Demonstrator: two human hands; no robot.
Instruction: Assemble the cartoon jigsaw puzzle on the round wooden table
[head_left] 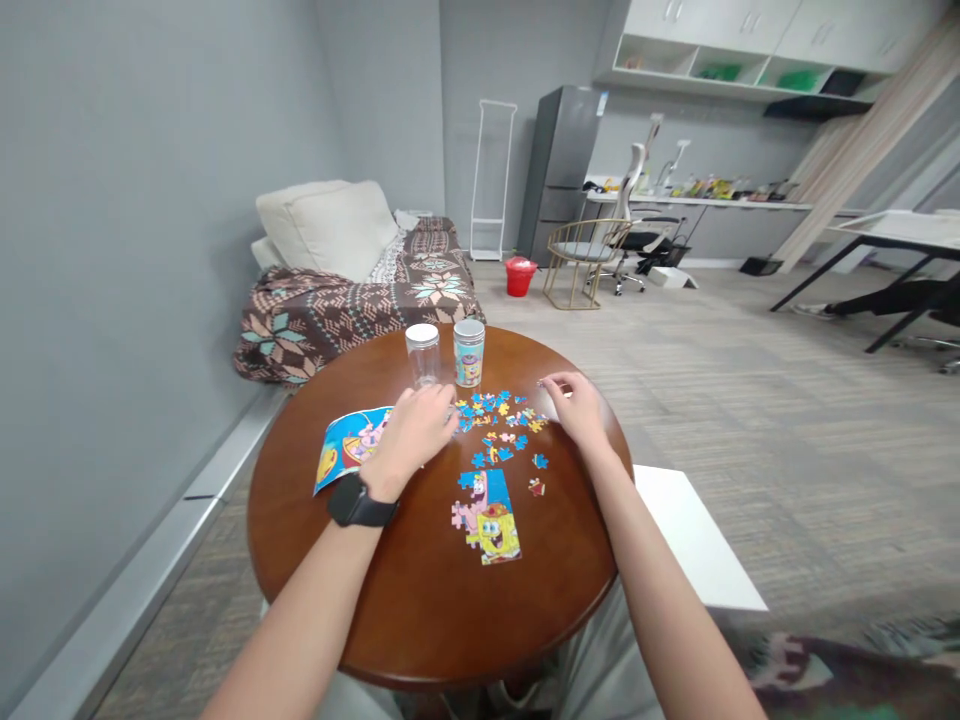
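view: from the head, looking down at a round brown table (427, 620).
joined puzzle part (495, 530): flat on the near half of the table, between the two arms. it is longer than it is wide. its long way runs from near to far, with the far end tipped a bit to the left. the left side is bumpy with knobs, and the right side looks straight.
loose pieces (504, 409): spread out just past the far end of the joined part, between the two hands.
red piece (536, 487): by itself, just right of the joined part.
left hand (421, 428): at the left edge of the loose pieces, palm down, fingers bent. i cannot tell if it has hold of a piece, as the fingertips are partly hidden.
right hand (574, 405): past the right end of the loose pieces. thumb and finger are close together. a tiny bit shows at the tips, but it is too small to say if it is a piece.
way from hands: the joined part lies back toward the person, to the right of the left fingertips and to the left of the right ones.
nearer hand: the left, by a little.
picture sheet (337, 460): left of the left hand, partly behind it.
jars: a clear jar (422, 358) and a picture jar (469, 360) stand upright, side by side, past the left hand.
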